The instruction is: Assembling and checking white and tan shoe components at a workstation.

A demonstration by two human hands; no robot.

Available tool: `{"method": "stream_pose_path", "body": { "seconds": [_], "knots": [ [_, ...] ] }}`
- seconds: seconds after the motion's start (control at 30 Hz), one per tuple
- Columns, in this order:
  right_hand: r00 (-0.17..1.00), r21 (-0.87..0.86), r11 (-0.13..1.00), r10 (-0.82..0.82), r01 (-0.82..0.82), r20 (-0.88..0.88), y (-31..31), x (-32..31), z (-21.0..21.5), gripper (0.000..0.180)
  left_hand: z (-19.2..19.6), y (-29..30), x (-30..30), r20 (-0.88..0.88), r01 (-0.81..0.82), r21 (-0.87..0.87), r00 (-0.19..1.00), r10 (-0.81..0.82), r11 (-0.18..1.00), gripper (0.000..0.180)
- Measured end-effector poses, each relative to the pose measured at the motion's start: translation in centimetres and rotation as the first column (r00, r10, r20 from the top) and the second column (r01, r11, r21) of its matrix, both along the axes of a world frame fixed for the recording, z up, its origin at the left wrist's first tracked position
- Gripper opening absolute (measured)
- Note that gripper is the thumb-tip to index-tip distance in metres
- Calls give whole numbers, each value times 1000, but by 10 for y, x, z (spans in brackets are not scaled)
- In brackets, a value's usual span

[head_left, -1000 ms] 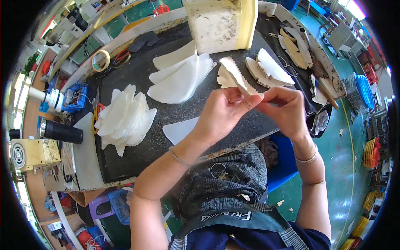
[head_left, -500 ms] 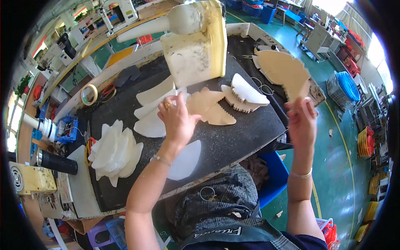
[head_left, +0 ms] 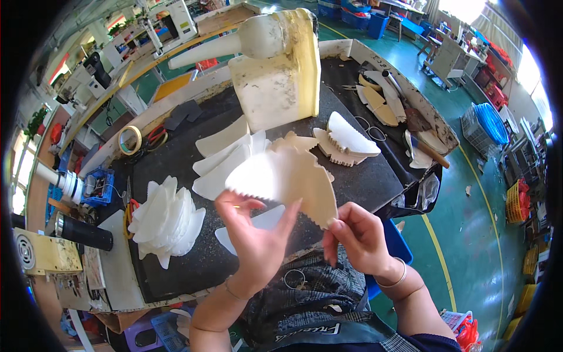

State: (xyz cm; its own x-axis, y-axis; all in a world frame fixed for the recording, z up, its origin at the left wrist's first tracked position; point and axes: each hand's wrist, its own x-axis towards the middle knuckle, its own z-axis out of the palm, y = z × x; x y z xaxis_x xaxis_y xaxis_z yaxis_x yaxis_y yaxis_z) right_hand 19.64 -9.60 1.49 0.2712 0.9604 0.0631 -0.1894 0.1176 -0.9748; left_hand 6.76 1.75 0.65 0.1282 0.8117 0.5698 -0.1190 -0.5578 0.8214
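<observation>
And in it comes: the tan toothed panel [head_left: 314,182], held out at the far right half a second ago, is now brought back above the surface [head_left: 375,183], in front of the tan pieces lying there. Its lower right corner is clamped in the right hand's grip [head_left: 360,240], pinched between thumb and fingers. The left hand [head_left: 255,246] is drawn in to meet it, its grip spread apart at the lower edge; whether contact is made cannot be told. Both hands are now gathered around one piece, so two-handed handling seems under way.
</observation>
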Motion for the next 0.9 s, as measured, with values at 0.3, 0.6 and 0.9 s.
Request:
{"method": "stream_pose_path", "body": {
  "seconds": [0.3,0.6,0.9],
  "knots": [
    [947,179,978,48,-110,317,-17,-10,6,13,41,-28,-40,-576,422,166,775,-260,891,31],
    [887,157,967,110,-200,448,-12,-8,4,9,26,-14,-45,-427,551,-98,729,-535,829,26],
    [963,43,969,238,-245,124,-10,-8,13,18,20,-26,-42,-443,410,95,834,-330,907,15]
  ]
}}
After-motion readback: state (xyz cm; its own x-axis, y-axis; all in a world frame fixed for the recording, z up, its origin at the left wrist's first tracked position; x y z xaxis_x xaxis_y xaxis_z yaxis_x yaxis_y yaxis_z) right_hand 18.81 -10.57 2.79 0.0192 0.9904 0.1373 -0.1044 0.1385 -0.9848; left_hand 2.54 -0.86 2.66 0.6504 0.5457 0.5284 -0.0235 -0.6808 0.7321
